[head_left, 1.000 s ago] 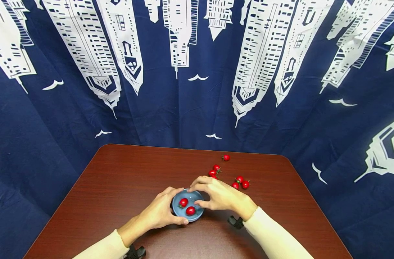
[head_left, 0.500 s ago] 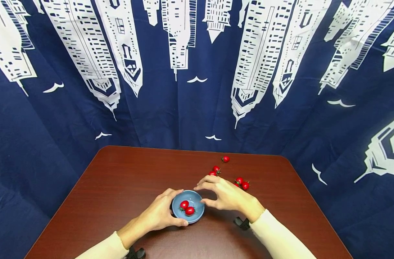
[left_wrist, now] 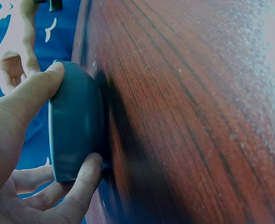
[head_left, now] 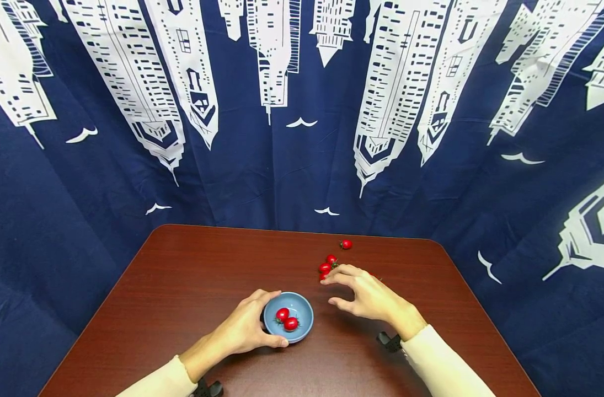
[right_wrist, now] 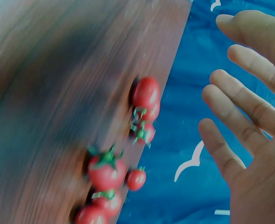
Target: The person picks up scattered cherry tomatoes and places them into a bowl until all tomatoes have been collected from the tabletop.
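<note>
A small blue bowl [head_left: 300, 307] stands near the middle of the table with two cherry tomatoes [head_left: 291, 323] in it. My left hand [head_left: 244, 329] grips it from the left. The left wrist view shows the thumb at the rim of the bowl [left_wrist: 76, 126] and the fingers round its other side. To the right of the bowl, my right hand [head_left: 368, 292] is over the table, holding nothing, its fingers extended and apart. Near its fingertips lie several cherry tomatoes [head_left: 325, 267]; the hand mostly hides others. The right wrist view shows two groups, one with this tomato [right_wrist: 107, 171].
A single tomato [head_left: 346, 244] lies near the far edge of the brown wooden table [head_left: 207, 264]. Behind the table hangs a dark blue cloth [head_left: 242, 182] printed with white buildings and birds.
My right hand has moved away from the bowl to the right, toward the loose tomatoes. My left hand has stayed on the bowl. The tomatoes in the bowl have settled closer together.
</note>
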A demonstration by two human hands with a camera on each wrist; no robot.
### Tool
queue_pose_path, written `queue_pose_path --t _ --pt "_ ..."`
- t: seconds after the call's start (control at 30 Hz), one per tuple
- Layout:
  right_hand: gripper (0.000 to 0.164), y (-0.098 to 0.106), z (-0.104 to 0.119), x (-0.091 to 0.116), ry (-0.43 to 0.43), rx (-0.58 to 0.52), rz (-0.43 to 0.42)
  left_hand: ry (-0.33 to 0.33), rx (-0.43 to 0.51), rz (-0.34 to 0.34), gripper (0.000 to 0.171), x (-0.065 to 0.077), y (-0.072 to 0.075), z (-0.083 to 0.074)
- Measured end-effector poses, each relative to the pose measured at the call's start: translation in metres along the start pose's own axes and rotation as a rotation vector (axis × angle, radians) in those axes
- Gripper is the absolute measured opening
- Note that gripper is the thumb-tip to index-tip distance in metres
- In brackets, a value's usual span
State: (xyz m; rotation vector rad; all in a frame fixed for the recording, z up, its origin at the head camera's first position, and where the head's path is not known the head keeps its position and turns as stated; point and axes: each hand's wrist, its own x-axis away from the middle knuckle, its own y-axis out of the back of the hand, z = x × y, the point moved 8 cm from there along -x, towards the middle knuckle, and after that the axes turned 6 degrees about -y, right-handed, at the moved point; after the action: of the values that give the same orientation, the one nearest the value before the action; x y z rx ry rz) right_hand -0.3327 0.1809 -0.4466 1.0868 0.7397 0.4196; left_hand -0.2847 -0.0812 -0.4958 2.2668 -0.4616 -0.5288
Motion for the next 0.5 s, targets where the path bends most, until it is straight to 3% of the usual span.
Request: queue_pose_path --t 0.5 --pt "0.037 0.024 -0.052 0.030 -0.080 -0.027 -0.105 0.005 0.013 0.001 0.109 0.000 -0.001 0.001"
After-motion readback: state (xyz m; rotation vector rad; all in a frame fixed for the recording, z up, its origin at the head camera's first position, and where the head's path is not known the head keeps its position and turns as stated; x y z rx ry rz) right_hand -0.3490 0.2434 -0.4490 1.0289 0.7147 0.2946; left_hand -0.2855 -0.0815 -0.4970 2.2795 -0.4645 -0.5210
